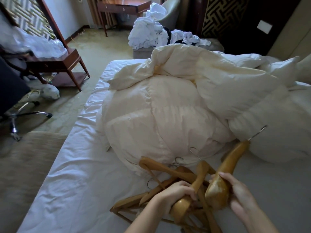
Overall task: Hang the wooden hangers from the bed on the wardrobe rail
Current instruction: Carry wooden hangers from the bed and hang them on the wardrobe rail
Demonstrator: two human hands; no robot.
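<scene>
Head view: my left hand (175, 193) and right hand (239, 194) each clamp a hanger (228, 167); the pile (161, 184) at the bed's (70, 174) near edge is cut off below.

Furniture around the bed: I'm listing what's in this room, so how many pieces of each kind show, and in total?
Desk: 1
Armchair: 1
Nightstand: 1
Office chair: 1
Ottoman: 1
Total: 5
</scene>
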